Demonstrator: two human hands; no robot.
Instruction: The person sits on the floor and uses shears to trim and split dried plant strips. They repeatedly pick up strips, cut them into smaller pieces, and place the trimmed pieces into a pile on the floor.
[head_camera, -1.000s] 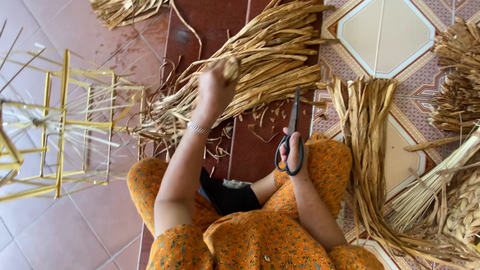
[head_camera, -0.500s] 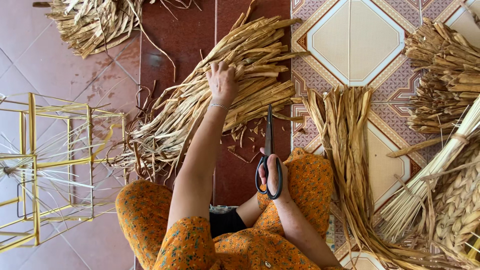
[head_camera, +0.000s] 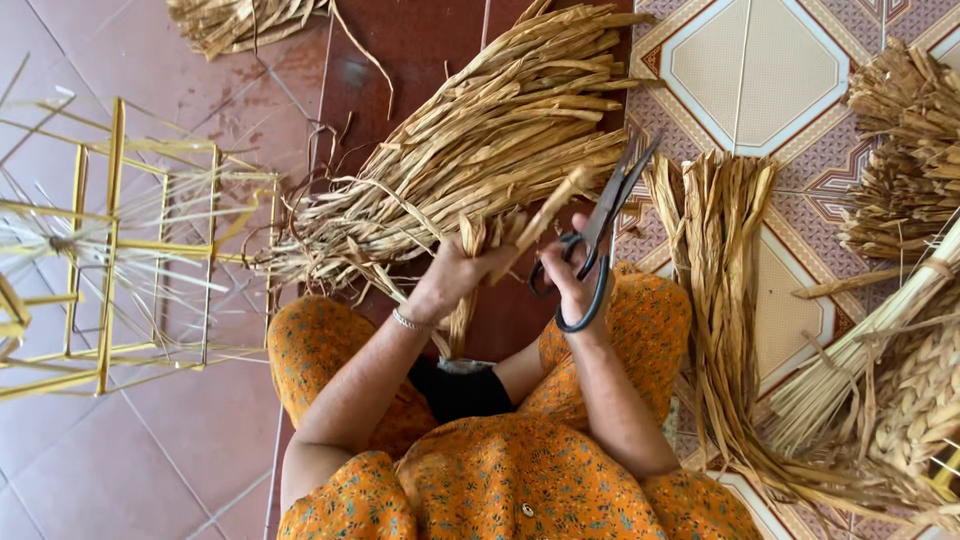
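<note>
My left hand is closed around a few dried straw strips, pinching them near their lower ends; their long axis runs up and to the right, toward the scissors. My right hand grips the scissor handles, fingers through the loops, blades slightly parted and pointing up-right, just beside the strips. The big straw bundle lies on the floor beyond both hands. A yellow frame stands at left.

A big pile of dried straw blocks the floor straight ahead, and a flat bundle of strips crowds the right. Bare tiles lie open to the lower left, below the yellow wire frame
</note>
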